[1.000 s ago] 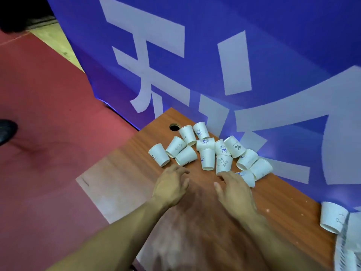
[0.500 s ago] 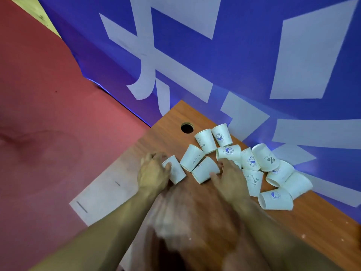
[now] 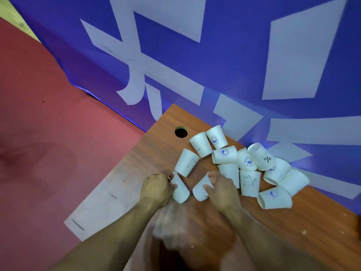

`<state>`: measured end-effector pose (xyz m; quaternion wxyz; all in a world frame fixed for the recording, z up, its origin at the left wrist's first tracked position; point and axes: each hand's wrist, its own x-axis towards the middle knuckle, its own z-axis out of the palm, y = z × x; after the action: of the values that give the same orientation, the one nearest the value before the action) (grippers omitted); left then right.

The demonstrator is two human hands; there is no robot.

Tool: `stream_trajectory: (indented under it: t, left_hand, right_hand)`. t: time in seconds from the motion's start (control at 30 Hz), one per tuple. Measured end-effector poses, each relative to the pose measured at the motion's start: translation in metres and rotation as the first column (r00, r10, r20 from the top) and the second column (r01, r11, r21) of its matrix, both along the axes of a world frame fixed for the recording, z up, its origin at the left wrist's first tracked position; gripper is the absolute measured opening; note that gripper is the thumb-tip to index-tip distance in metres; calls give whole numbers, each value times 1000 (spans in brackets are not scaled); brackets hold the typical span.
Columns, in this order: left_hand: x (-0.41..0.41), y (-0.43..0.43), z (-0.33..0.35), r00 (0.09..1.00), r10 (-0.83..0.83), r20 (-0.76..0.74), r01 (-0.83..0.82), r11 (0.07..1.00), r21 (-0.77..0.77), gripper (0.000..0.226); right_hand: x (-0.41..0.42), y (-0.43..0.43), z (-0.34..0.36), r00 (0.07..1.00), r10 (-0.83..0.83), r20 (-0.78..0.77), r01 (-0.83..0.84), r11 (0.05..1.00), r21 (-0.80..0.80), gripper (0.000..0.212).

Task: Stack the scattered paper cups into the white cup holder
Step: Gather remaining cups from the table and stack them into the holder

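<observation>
While the left hand [image 3: 156, 189] curls round a cup [image 3: 181, 190] and the right hand [image 3: 223, 190] pinches a second cup [image 3: 199, 190] beside it, other cups [image 3: 249, 182] lie heaped along the table's [image 3: 156, 147] far edge by the banner [image 3: 234, 65]; bare wood spreads leftward.

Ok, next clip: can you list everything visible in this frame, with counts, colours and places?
paper cups: thirteen, white with blue or dark prints, clustered on the table's far side near the banner
table: one, brown wood, centre and right
cable hole: one, dark, near the table's far corner
banner: one, blue with white shapes, behind the table
floor: red, left
cup holder: not in view
left hand: grips the leftmost cup
right hand: grips the cup beside it
</observation>
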<state>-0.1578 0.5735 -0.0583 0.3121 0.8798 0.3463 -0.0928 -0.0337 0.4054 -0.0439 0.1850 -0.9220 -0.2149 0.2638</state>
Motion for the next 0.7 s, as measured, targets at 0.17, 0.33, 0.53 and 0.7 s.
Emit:
stream_trajectory:
  t: [0.17, 0.33, 0.53, 0.7]
  left_hand:
    - [5, -26, 37, 992, -118, 46, 116, 992, 57, 12]
    - [10, -67, 87, 956, -262, 131, 235, 953, 189, 15]
    - [30, -153, 142, 881, -404, 246, 309, 886, 346, 12]
    - [52, -257, 173, 784, -525, 332, 379, 827, 414, 12]
  right_hand:
    - [-8, -23, 31, 998, 21, 57, -23, 999, 34, 33]
    - [-15, -64, 73, 977, 49, 208, -62, 997, 56, 24]
    - [-22, -156, 130, 926, -48, 374, -15, 986, 165, 11]
    - [-27, -267, 167, 862, -142, 486, 33, 973, 227, 14]
